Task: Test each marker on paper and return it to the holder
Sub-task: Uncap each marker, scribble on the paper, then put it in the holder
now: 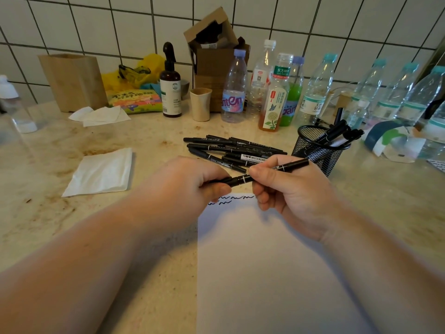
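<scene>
the mesh holder stands on the counter, to the right and behind the hands. it has a few black markers inside, and they lean to the right, with their upper ends over the rim. just left of the holder a pile of markers lies flat on the counter, most of them with the long axis going left to right.

both hands hold one black marker in the air, above the top edge of the paper. its long axis goes from the lower left to the upper right, and the right end points toward the holder. the left hand has its fingers curled around the left end, so that end is hidden. the right hand pinches the middle part between thumb and fingers, and the rest of the marker sticks out past it. i cannot tell if the cap is on or off.

on the paper, under the hands, there are some wavy black lines. a folded tissue lies to the left. at the back many plastic bottles stand along the tile wall, some with liquid inside.
</scene>
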### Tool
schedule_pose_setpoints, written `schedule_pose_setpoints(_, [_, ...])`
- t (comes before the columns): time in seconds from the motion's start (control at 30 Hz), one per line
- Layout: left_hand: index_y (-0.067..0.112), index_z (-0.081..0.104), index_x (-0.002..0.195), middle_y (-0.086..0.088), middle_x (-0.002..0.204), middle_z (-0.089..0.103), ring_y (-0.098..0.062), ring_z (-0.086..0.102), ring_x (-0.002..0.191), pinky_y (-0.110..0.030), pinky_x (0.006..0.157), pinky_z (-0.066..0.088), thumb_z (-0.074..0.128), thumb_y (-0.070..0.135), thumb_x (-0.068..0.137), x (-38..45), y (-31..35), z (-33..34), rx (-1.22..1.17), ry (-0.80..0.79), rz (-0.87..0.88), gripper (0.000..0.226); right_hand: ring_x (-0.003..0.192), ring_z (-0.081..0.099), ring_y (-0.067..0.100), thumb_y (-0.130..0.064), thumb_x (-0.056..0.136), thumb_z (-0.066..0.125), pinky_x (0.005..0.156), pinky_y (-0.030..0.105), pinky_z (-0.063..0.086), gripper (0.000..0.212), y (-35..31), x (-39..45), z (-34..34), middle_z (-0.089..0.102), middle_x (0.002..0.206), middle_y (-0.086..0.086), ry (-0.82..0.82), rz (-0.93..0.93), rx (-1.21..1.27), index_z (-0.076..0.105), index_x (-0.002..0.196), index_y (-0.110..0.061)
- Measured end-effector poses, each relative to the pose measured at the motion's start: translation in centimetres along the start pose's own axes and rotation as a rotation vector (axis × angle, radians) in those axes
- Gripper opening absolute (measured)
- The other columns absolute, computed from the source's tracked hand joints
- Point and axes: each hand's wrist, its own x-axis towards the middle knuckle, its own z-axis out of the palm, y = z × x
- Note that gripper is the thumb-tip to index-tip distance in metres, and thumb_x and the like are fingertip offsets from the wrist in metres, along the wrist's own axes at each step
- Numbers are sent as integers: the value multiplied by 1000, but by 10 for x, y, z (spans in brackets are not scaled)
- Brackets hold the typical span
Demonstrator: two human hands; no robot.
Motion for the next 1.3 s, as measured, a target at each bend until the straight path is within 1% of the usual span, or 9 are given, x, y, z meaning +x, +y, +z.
schedule_pose_setpoints(0.2, [50,64,94,20,79,68,-8,61,75,-33,65,52,60,42,93,-1,5,-3,-153,-42,-73,9,51,60,18,-24,72,84,49,27,51,9,-3,0,-5,67,62,10,-58,-3,1,77,72,-17])
schedule_pose_setpoints(0.47, [44,71,77,14,71,69,-4,56,64,-31,63,49,61,40,90,1,5,-3,-259,-99,-123,17,51,60,18,-19,80,77,48,26,50,8,-5,0,-5,68,62,8,-82,-35,-75,78,72,-21])
schedule_pose_setpoints(0.6, [49,67,83,19,74,68,-4,56,64,-32,58,46,59,47,91,3,1,2,-174,-66,-110,11,53,58,17,-27,82,75,51,25,49,7,-3,2,-5,66,62,4,-13,-68,-126,77,76,-24])
schedule_pose_setpoints(0.7, [50,63,95,21,80,68,-5,60,70,-35,59,52,57,57,87,4,0,2,-137,-24,-110,11,56,59,16,-29,90,65,52,26,49,18,-7,2,-9,66,66,4,9,-97,-83,80,84,-21])
schedule_pose_setpoints(0.8, [56,56,92,36,87,61,11,57,79,-17,57,43,49,75,70,3,-1,0,-65,-11,-133,31,53,57,14,-28,91,62,48,25,47,19,-15,2,-18,65,64,0,131,-154,-98,79,84,-27])
schedule_pose_setpoints(0.93, [45,66,82,35,81,63,13,57,78,-19,62,51,57,60,78,3,-6,3,19,-31,-189,19,49,52,10,-31,97,58,45,22,42,17,-26,2,-32,60,60,-7,435,-401,-343,67,84,-35])
schedule_pose_setpoints(1.03, [46,66,83,35,77,63,14,56,76,-20,55,44,60,58,84,1,-8,7,80,-66,-198,13,59,60,17,-49,95,55,55,26,46,12,-33,2,-46,62,68,-7,697,-531,-632,58,90,-38])
schedule_pose_setpoints(1.23, [41,65,83,17,71,68,-2,61,65,-31,59,56,50,65,85,0,-11,9,117,-87,-208,28,82,70,22,-39,97,64,65,24,48,8,-39,6,-66,71,85,-6,831,-422,-847,66,99,-31])
schedule_pose_setpoints(1.3, [38,65,81,15,70,68,-3,61,65,-30,59,56,47,64,86,0,-13,9,125,-74,-203,32,83,72,24,-36,96,67,70,31,57,8,-37,8,-66,73,88,-3,825,-369,-858,68,102,-31])
